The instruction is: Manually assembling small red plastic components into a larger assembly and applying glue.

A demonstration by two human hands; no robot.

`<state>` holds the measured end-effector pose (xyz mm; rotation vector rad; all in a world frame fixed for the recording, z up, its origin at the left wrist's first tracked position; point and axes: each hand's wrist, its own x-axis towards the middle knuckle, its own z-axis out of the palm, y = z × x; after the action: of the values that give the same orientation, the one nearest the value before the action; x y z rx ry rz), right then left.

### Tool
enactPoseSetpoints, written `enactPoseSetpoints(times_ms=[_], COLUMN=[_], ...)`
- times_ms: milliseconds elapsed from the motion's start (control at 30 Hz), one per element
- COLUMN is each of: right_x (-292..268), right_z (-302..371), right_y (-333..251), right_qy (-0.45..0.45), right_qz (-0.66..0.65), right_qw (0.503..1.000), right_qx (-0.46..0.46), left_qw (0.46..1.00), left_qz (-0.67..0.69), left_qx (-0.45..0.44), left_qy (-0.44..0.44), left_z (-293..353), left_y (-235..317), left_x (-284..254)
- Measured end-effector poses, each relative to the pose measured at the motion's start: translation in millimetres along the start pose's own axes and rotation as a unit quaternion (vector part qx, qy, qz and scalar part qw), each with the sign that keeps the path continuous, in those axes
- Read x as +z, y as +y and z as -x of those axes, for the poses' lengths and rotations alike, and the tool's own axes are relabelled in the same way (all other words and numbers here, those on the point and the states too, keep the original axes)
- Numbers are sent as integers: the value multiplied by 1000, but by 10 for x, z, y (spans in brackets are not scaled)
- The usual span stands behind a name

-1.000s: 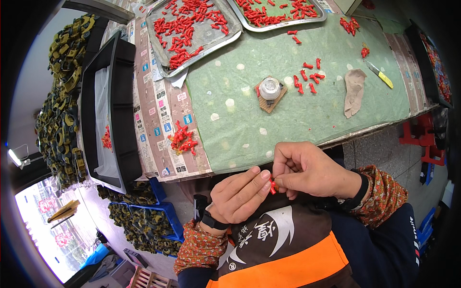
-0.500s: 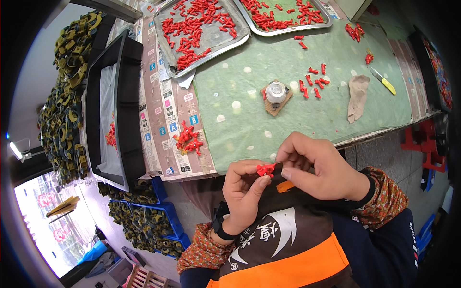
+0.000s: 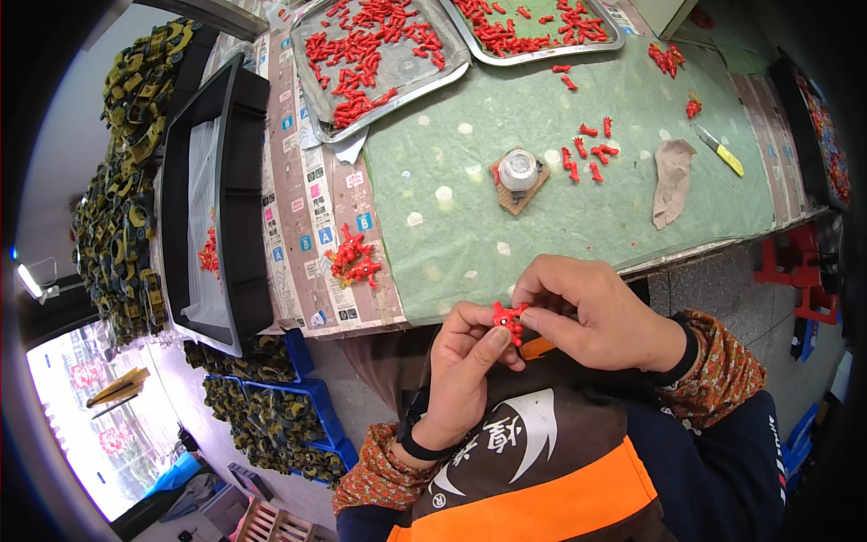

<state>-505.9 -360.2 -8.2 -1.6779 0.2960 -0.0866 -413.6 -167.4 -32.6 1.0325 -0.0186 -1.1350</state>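
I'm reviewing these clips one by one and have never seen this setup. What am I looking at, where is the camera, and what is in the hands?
There is no machine: a person works with bare hands. The one picture comes from a wide fisheye camera on their head, looking down, so straight edges bend. Both hands meet over the lap: the left hand and right hand pinch a small red plastic piece between their fingers. Ahead lies a green table mat with loose red pieces, a small clear jar, a yellow-handled knife, a cluster of red pieces and two metal trays of red parts. A black tray stands left.
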Motion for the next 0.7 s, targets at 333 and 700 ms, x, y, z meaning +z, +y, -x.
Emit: enactPoseSetpoints(times_ms=[333, 700], right_x=[-60, -350], right_z=[-11, -194], right_y=[31, -295], right_qy=[-19, -76], right_qz=[-16, 42], right_qw=[1000, 996], right_qx=[19, 36], left_qw=[999, 999], left_qz=[0, 8], left_qx=[-33, -49], left_qy=[4, -17], left_z=[-9, -72], left_y=[33, 136], left_x=[31, 18])
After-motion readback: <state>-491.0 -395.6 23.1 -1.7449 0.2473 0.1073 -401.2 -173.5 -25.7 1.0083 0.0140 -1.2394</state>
